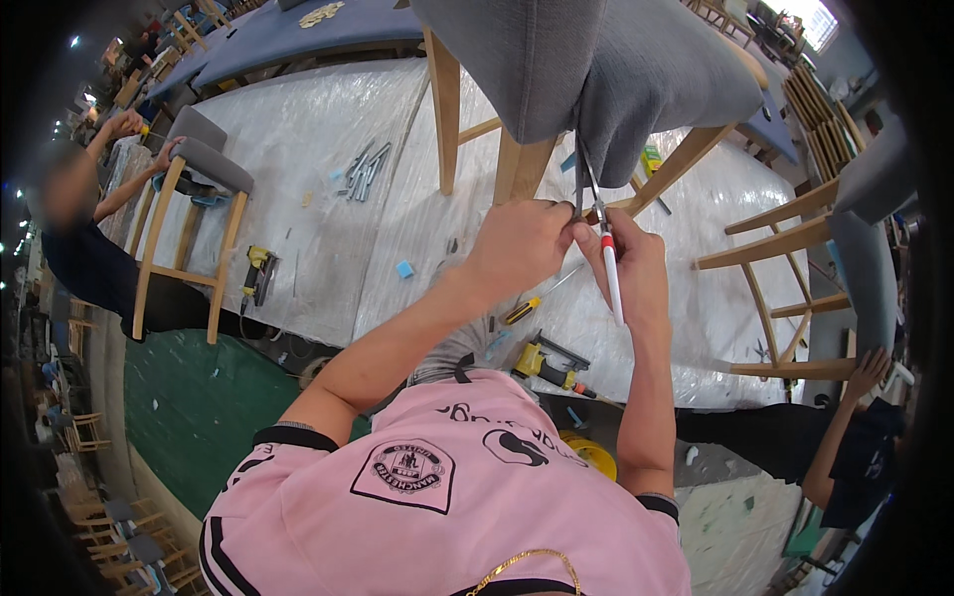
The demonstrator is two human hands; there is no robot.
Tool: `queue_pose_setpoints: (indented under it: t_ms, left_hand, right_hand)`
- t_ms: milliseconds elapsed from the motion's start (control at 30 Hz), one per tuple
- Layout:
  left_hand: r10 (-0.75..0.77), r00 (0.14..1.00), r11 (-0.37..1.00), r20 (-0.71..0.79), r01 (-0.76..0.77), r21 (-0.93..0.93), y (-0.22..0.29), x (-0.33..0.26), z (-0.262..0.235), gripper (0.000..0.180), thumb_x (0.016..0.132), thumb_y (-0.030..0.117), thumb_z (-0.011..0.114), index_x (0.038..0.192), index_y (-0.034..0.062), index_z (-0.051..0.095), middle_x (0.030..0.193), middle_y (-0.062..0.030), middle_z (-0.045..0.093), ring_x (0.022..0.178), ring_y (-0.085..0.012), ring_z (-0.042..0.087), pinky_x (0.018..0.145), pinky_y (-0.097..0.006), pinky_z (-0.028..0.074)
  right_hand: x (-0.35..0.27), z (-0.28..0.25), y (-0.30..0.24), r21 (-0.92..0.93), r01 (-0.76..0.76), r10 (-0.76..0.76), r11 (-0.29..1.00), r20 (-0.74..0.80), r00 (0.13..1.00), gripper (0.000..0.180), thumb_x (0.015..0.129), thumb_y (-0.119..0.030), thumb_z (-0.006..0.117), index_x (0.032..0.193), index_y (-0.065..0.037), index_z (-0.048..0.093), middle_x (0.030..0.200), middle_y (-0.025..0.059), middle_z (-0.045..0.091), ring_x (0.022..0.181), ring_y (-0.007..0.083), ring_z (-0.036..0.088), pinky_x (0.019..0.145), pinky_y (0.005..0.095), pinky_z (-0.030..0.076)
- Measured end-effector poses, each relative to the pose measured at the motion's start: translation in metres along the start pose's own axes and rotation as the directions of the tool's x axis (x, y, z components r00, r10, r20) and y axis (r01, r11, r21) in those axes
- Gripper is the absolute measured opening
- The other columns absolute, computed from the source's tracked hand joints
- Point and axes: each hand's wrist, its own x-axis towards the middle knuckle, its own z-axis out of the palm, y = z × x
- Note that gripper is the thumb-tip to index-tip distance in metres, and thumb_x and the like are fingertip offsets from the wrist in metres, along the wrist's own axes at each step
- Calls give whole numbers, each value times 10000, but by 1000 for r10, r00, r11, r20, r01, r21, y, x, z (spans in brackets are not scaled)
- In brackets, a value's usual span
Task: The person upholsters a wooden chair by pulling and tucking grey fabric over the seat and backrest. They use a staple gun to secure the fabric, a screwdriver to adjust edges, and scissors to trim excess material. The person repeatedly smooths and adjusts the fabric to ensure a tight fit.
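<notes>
A grey upholstered chair [651, 89] with light wooden legs stands in front of me on the plastic-covered table. My left hand [522, 241] is closed just below the seat corner, its fingertips pinching a narrow grey fabric strip [578, 184] that hangs there. Beside it, my right hand [636, 260] is closed around a slim tool with a white-and-red handle [611, 273]. Its narrow metal blade points up along the strip to the seam between back and seat. Whether it has a second blade is hard to tell.
Metal bolts [366, 171], a yellow-and-black nail gun [549, 364], a second nail gun [258, 273] and a screwdriver [524, 310] lie on the plastic-covered table [328, 238]. A person [75, 223] works at another chair [211, 149] on the left. Another person's hand [870, 372] touches a chair [795, 370] on the right.
</notes>
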Motion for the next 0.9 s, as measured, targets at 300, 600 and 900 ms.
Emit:
queue_pose_setpoints:
  t_ms: [300, 600, 900]
  left_hand:
    - [39, 998, 994, 55, -33, -106, 11, 7, 15, 56, 861, 90, 704, 871, 36, 690, 753, -180, 667, 702, -405, 661, 617, -475, 516]
    - [-359, 919, 792, 165, 393, -467, 4, 33, -13, 396, 961, 400, 734, 965, 4, 752, 828, -92, 750, 711, -184, 708, 651, -336, 546]
    - [-366, 927, 730, -80, 233, -642, 3, 58, 2, 308, 1006, 286, 693, 984, -19, 732, 765, -68, 725, 689, -112, 686, 639, -257, 540]
  right_hand:
    - [10, -25, -12, -219, 64, -65, 974, 0, 998, 566, 938, -551, 721, 1106, -12, 687, 619, 23, 501, 582, 115, 446, 546, 334, 389]
    - [8, -45, -14, 177, -93, 66, 980, 149, 987, 617, 985, -621, 615, 968, -6, 666, 655, 26, 500, 630, 115, 449, 570, 302, 387]
    - [6, -54, -33, -45, -32, 37, 998, 110, 993, 634, 968, -628, 631, 961, 3, 696, 624, 36, 529, 603, 130, 492, 571, 320, 406]
